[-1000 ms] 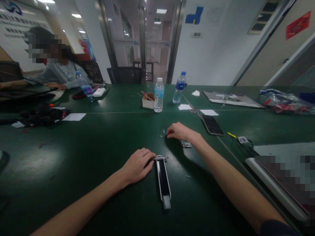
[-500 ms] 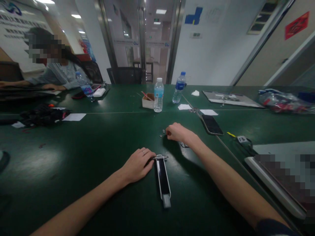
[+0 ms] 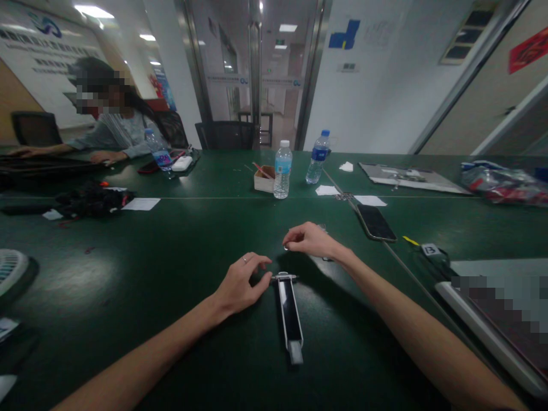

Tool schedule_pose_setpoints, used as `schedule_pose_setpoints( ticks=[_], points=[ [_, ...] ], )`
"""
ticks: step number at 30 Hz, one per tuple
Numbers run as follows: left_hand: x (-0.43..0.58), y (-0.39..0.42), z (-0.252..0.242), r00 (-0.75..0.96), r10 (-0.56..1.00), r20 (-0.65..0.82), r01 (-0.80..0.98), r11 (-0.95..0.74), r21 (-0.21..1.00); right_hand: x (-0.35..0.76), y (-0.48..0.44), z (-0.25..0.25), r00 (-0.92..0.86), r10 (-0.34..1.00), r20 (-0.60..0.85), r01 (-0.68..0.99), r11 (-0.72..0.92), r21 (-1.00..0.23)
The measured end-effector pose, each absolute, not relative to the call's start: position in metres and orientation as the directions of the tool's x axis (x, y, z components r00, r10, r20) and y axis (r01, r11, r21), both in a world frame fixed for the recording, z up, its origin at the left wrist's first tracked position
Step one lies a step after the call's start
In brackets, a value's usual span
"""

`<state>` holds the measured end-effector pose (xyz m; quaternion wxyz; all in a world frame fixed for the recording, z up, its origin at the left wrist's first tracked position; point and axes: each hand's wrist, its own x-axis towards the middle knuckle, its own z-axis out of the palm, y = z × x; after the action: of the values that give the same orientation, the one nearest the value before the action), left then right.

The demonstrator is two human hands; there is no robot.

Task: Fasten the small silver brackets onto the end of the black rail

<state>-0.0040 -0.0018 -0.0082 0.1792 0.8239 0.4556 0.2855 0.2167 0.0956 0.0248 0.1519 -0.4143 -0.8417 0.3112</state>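
My left hand (image 3: 242, 285) rests beside a long, narrow, white-framed device (image 3: 291, 314) with a glossy black face and a grey end piece (image 3: 295, 352). A thin metal rod (image 3: 287, 277) crosses the device's far end. My left thumb tip is at the rod's left end, and the index finger is spread apart from it. Beyond the rod, my right hand (image 3: 310, 238) pinches a small metal nut (image 3: 286, 248) between thumb and fingertips, over the table. Small metal parts (image 3: 327, 259) lie partly hidden under the right wrist.
On the green table (image 3: 192, 234) stand two bottles (image 3: 282, 174) (image 3: 315, 160) and a small box (image 3: 264, 181). To the right lie a phone (image 3: 377, 222) and a laptop (image 3: 492, 325). Black cables (image 3: 92, 200) lie left. A person (image 3: 124, 131) sits at the far left.
My right hand has drawn closer to the device and raised a small nut in its pinch. My left fingers have spread apart at the rod's end. The camera view has shifted slightly.
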Motion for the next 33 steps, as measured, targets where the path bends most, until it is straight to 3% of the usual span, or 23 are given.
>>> schedule_pose_setpoints(
  ticks=[4, 15, 26, 33],
  points=[
    [-0.006, -0.001, -0.009, 0.322, 0.835, 0.445, 0.612, -0.543, 0.575, 0.196, 0.067, 0.035, -0.699, 0.714, -0.040, 0.446, 0.392, -0.804],
    [-0.007, -0.003, -0.010, 0.290, 0.793, 0.535, 0.530, -0.599, 0.600, 0.183, 0.050, 0.042, -0.645, 0.749, -0.156, 0.402, 0.159, -0.902],
    [-0.008, -0.003, -0.009, 0.326, 0.813, 0.482, 0.544, -0.579, 0.607, 0.188, 0.054, 0.039, -0.742, 0.666, -0.082, 0.395, 0.335, -0.855],
    [-0.007, -0.003, -0.016, 0.339, 0.780, 0.526, 0.583, -0.613, 0.533, 0.183, 0.053, 0.032, -0.686, 0.726, -0.053, 0.438, 0.353, -0.827]
  ],
)
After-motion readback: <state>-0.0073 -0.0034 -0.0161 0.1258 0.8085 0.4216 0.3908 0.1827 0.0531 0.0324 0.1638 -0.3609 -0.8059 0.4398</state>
